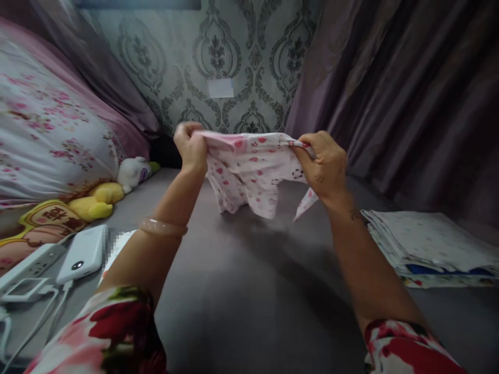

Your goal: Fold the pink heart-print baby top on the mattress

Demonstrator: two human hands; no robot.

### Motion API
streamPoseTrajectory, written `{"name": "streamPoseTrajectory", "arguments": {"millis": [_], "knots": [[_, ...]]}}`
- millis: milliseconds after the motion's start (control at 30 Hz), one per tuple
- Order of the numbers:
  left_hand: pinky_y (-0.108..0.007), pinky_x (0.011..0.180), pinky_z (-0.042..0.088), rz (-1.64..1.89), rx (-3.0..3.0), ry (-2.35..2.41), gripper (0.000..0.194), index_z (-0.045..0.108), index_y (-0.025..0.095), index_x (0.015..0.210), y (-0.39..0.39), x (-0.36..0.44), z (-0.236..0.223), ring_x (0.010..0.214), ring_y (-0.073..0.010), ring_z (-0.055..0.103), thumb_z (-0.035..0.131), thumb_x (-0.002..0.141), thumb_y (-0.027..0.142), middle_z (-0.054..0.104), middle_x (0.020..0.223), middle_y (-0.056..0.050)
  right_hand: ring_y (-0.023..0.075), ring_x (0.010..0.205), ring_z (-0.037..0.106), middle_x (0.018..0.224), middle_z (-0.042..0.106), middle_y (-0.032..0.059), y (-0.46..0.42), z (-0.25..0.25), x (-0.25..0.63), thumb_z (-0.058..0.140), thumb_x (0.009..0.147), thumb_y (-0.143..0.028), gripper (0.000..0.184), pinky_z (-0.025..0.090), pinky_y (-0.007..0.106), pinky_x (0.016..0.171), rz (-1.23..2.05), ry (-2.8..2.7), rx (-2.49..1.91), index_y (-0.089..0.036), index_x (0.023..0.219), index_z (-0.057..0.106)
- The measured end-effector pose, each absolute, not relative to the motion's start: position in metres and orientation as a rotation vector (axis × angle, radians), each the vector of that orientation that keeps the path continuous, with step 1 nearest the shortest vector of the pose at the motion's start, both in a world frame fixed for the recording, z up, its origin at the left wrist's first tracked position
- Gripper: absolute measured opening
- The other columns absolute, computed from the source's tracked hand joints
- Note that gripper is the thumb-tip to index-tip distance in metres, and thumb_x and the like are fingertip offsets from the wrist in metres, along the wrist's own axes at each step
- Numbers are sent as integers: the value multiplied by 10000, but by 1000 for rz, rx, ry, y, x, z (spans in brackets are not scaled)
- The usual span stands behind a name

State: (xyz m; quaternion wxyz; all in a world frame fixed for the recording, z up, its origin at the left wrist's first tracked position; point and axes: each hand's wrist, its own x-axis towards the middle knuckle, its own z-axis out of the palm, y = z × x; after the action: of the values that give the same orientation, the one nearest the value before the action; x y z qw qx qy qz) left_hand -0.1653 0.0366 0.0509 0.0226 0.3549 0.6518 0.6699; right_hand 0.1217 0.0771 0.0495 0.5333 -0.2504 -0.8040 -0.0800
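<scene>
A small pale pink baby garment printed with red and pink motifs is stretched in the air between my two hands. My left hand grips its pink-edged left end, fingers closed and slightly blurred. At the other end, my right hand pinches the upper edge of the cloth, and a pointed tip hangs below that hand. The lower part of the garment hangs loose above the grey bed surface. Its exact cut cannot be made out through the folds.
On the right lies a stack of folded cloths. To the left are a white power bank, a power strip with cables, a yellow plush toy and a white plush toy. Curtains hang beside the patterned wall.
</scene>
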Motion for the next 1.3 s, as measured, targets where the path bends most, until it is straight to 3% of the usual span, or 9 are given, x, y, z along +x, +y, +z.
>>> {"name": "streamPoseTrajectory", "arguments": {"millis": [100,200,367,600,700,800,1033,1200,1300], "knots": [[-382,938,416,2087,1476,2289,345,550,227,1291,25,-170,80,1379,-251,344,449,960,237,595,1257,-13,177,859,589,884,621,5,85,37,117,489,976,-555,356,454,320,823,-76,-1861,-591,-225,948,618],[-403,974,388,1948,1712,2464,304,622,239,1207,9,-158,84,1366,-265,348,525,920,208,590,1220,-20,168,789,587,836,634,0,91,31,121,532,946,-568,365,455,312,771,29,-1832,-637,-217,919,628],[-326,844,434,1437,2118,2346,214,706,175,934,-4,-153,49,939,-202,578,587,765,122,612,910,-27,172,729,587,790,653,2,96,35,149,606,877,-590,364,433,291,658,174,-1909,-790,-231,884,665],[-240,570,331,426,1840,1929,112,632,160,633,2,-145,-24,613,-123,465,546,700,187,505,574,33,159,645,571,692,643,-6,121,-6,184,686,787,-404,193,388,261,554,560,-2523,-1171,-213,762,676],[-235,594,372,470,1724,1757,167,684,166,772,10,-130,-58,653,-141,525,572,657,211,613,668,17,168,654,601,723,670,3,131,-42,188,710,717,-246,52,407,260,544,684,-2694,-1548,-214,742,677],[-241,602,393,598,1565,1588,275,686,168,879,16,-121,-89,673,-153,554,620,635,277,655,754,-5,205,779,663,891,718,40,131,-62,187,704,700,-166,173,473,280,622,726,-2750,-1787,-212,867,716],[-238,555,334,750,1582,1471,270,663,161,781,17,-125,-103,602,-121,457,607,753,423,548,653,15,265,1226,562,1342,608,99,118,-70,150,569,909,-320,376,410,394,1069,687,-2708,-1173,-223,1266,633],[-241,633,411,808,1545,1433,255,698,176,892,10,-121,-88,717,-143,542,576,813,385,649,793,-17,231,1155,597,1392,574,82,112,-94,112,561,883,-246,488,479,352,974,984,-2640,-831,-241,1371,552],[-254,677,439,864,1498,1457,272,697,174,939,10,-120,-90,765,-156,572,580,814,385,670,846,-30,206,966,648,1129,706,77,115,-105,106,588,839,-250,390,504,302,828,1111,-2635,-753,-190,1219,654]]}}
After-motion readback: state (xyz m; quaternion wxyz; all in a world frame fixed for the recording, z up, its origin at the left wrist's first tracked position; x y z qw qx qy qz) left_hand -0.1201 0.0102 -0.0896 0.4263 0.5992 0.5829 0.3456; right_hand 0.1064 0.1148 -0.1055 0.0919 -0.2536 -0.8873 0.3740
